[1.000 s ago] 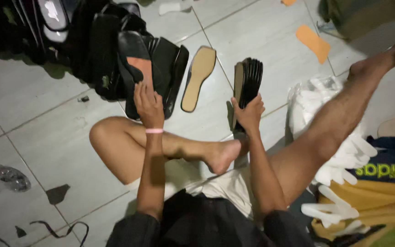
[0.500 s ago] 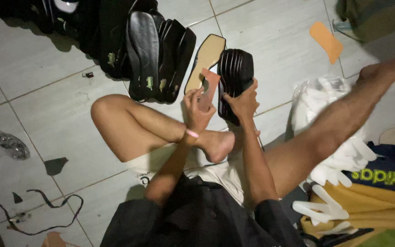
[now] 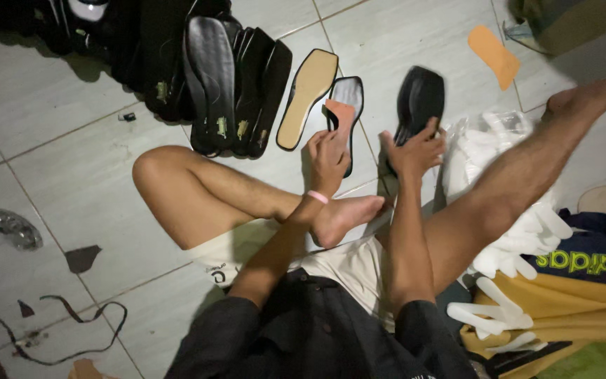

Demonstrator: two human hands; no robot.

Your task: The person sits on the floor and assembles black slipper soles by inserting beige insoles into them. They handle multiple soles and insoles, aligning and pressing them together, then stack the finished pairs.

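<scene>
sole (image 3: 419, 98): black, held tilted above the tiled floor (image 3: 71, 182), just right of the grey insole
right hand (image 3: 412, 151): fingers closed on the sole's lower end
left hand (image 3: 327, 158): fingers pinch an orange pad (image 3: 340, 116) over a grey insole (image 3: 348, 95)
tan insole (image 3: 308, 98): flat on the floor, beside a black stack (image 3: 229, 84)
</scene>
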